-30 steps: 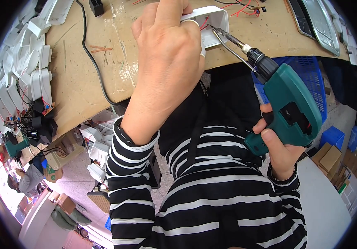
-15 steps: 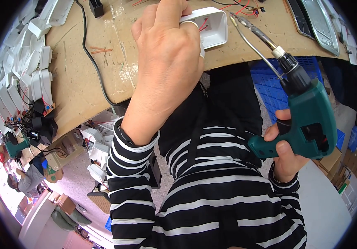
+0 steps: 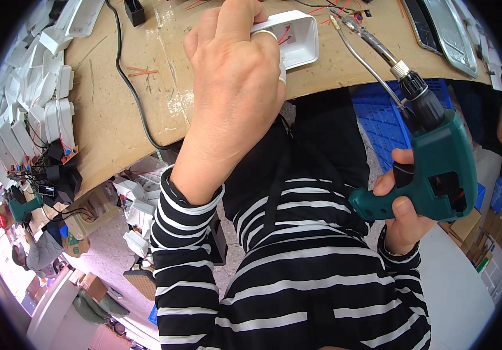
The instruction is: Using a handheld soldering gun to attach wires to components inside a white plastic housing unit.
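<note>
My left hand (image 3: 236,70) is closed on a white plastic housing (image 3: 304,57) at the front edge of the table. Its open side faces up, and short red wires (image 3: 286,36) show inside. My fingers cover its left end. Off to the right, my right hand (image 3: 405,213) grips a green soldering gun (image 3: 446,166) by its handle, one finger at the black trigger. The gun's long tip and the thin metal feed tube beside it point up and left, ending just right of the housing, apart from it.
A black cable (image 3: 123,70) crosses the brown tabletop (image 3: 99,122). Many white housings (image 3: 26,87) are piled at the left. A small circuit board with wires (image 3: 360,14) lies at the back, and a grey tray (image 3: 458,46) at the right. A blue crate (image 3: 382,116) stands below the table edge.
The soldering gun has shifted slightly right, its tip moving a little away from the housing. My left hand and the housing have barely moved. Another person's arm appears at the far right.
</note>
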Demonstrator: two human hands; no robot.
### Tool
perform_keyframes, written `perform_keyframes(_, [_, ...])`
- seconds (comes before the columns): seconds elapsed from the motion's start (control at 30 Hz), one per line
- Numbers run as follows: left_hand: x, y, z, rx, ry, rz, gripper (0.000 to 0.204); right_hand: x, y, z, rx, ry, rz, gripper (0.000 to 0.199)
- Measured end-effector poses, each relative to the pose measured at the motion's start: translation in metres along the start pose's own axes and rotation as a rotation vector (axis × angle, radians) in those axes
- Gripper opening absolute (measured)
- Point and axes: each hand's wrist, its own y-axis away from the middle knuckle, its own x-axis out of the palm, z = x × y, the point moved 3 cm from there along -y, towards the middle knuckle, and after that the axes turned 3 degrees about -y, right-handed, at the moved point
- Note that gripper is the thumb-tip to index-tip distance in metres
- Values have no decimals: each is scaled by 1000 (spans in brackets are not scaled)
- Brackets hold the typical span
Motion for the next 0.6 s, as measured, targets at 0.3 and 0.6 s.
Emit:
perform_keyframes(0.3, [8, 9, 2, 27, -85, -73, 9, 4, -11, -4, 35, -110, 29, 65])
perform_keyframes(0.6, [3, 12, -1, 137, -225, -45, 11, 21, -37, -11, 25, -244, 84, 64])
